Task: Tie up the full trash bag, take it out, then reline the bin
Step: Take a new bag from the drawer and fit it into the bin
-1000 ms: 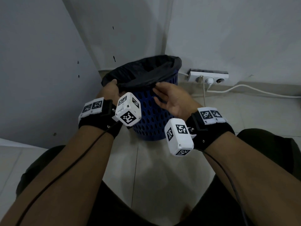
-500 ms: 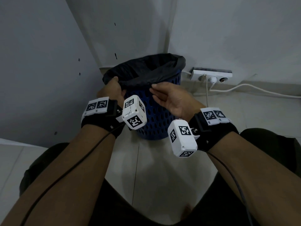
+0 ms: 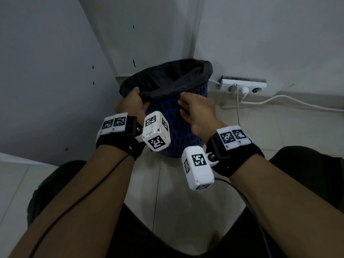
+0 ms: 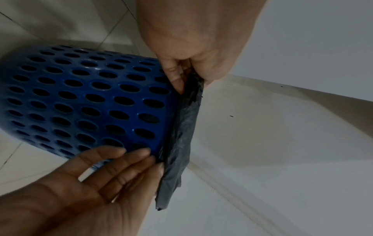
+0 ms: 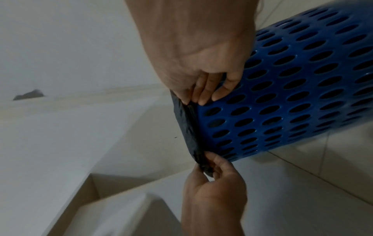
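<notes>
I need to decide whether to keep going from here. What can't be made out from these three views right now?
- What the trash bag holds: head view shows only dark plastic folds.
- Bin base: hidden by the wrist cameras in the head view, blurred in both wrist views.
- Right hand fingertips: turned away in the head view; the left wrist view shows them straight at the bag's edge, grip uncertain.
- Power strip cable: cut off at the right edge.

I see pale walls (image 3: 260,34) meeting in a corner, a white tile floor (image 3: 186,202), and a white power strip (image 3: 242,84) low on the wall, its cable (image 3: 297,101) trailing along the skirting.
</notes>
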The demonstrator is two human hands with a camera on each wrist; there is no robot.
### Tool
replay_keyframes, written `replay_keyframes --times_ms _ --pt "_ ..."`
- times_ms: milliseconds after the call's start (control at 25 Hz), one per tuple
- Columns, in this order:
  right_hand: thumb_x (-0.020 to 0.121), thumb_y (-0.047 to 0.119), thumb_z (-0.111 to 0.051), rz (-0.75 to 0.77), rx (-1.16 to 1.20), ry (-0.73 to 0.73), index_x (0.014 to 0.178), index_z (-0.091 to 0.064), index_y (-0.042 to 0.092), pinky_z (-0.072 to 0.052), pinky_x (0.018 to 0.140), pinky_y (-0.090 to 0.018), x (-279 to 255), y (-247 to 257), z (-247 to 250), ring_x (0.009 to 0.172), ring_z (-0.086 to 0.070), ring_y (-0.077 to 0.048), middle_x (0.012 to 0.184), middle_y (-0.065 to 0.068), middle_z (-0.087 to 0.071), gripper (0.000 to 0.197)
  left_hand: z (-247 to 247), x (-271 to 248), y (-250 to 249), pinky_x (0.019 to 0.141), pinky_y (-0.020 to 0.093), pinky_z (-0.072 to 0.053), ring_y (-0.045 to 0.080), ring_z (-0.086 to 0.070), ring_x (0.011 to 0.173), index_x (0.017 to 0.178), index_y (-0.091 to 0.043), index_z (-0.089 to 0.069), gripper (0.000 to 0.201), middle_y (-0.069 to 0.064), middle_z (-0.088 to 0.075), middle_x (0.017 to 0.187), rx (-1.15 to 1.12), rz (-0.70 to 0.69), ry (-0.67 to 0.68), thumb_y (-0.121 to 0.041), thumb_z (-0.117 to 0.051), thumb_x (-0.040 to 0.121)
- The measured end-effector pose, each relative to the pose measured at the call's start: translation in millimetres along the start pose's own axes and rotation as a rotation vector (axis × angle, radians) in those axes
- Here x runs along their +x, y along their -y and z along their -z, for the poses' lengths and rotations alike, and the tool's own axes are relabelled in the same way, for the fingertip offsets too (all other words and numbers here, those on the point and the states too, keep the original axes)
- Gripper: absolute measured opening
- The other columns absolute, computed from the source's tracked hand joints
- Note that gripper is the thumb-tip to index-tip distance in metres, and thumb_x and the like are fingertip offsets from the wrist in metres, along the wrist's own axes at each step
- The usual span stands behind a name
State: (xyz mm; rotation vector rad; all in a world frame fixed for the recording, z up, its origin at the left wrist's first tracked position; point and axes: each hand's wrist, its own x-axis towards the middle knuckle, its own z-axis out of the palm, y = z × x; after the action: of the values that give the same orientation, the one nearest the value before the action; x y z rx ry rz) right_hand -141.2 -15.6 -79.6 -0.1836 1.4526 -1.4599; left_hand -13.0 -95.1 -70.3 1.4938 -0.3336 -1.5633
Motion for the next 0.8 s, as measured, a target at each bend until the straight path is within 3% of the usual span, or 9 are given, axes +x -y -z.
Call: replay_keyframes --times_ms 120,280,440,520,600,720,800 --pt "0.093 0.019 -0.066 -0.106 0.029 0.036 0.094 -0.068 0.015 -0.052 0.068 -0.024 1.4 2.3 4.5 0.082 -0.067 -0.007 0.088 0.003 -0.072 0.005 0.9 -3.2 -0.7 0.048 0.025 -0.058 0.019 -0.065 0.079 0.126 0.0 -0.061 0.035 0.013 -0.067 0.108 0.017 -0.011 0.035 -0.013 -0.066 0.094" --pt "0.091 0.023 -0.064 -0.211 0.099 0.125 0.086 -0.067 0.02 -0.042 0.067 -0.025 2.9 11.0 10.0 0.075 -0.057 -0.004 0.084 0.01 -0.066 0.007 0.3 -11.1 -10.3 0.032 0.018 -0.047 0.016 -0.054 0.065 0.124 -0.005 -0.054 0.025 0.006 -0.055 0.081 0.131 0.081 0.135 -0.019 -0.051 0.103" --pt "0.083 0.022 -0.075 -0.228 0.048 0.142 0.09 -0.066 0.02 -0.044 0.072 -0.025 0.7 17.2 7.3 0.085 -0.062 -0.007 0.083 0.009 -0.069 0.011 1.1 -12.2 -12.5 0.029 0.02 -0.044 0.018 -0.052 0.057 0.137 -0.003 -0.049 0.04 0.006 -0.053 0.074 0.162 0.133 0.185 -0.026 -0.049 0.104" --pt "0.083 0.005 -0.073 -0.193 0.02 0.108 0.088 -0.065 0.014 -0.048 0.065 -0.02 1.3 13.2 0.5 0.079 -0.064 -0.009 0.082 0.002 -0.07 0.013 1.9 -8.8 -11.4 0.032 0.024 -0.048 0.02 -0.057 0.061 0.132 -0.002 -0.054 0.034 0.01 -0.058 0.078 0.07 0.139 0.181 -0.021 -0.051 0.103" --pt "0.082 -0.007 -0.069 -0.148 0.05 0.056 0.088 -0.064 0.008 -0.051 0.06 -0.017 3.7 9.9 -2.8 0.072 -0.064 -0.011 0.081 -0.004 -0.068 0.017 1.1 -6.3 -10.4 0.039 0.027 -0.054 0.022 -0.061 0.068 0.115 0.0 -0.059 0.023 0.014 -0.064 0.091 0.007 0.145 0.163 -0.017 -0.056 0.101" --pt "0.085 -0.006 -0.067 -0.17 0.169 0.092 0.087 -0.064 0.008 -0.054 0.065 -0.018 3.7 7.2 -2.0 0.074 -0.066 -0.011 0.08 -0.004 -0.069 0.014 0.8 -0.5 -6.2 0.062 0.028 -0.061 0.021 -0.064 0.075 0.125 -0.002 -0.059 0.031 0.014 -0.067 0.113 0.015 0.099 0.133 -0.018 -0.06 0.099" --pt "0.089 0.002 -0.067 -0.199 0.141 0.126 0.087 -0.064 0.012 -0.052 0.069 -0.021 0.8 7.5 -1.2 0.079 -0.067 -0.008 0.083 0.0 -0.071 0.01 0.8 5.8 -4.9 0.056 0.027 -0.06 0.021 -0.065 0.08 0.13 -0.004 -0.058 0.035 0.014 -0.065 0.12 0.001 0.081 0.11 -0.018 -0.061 0.098"
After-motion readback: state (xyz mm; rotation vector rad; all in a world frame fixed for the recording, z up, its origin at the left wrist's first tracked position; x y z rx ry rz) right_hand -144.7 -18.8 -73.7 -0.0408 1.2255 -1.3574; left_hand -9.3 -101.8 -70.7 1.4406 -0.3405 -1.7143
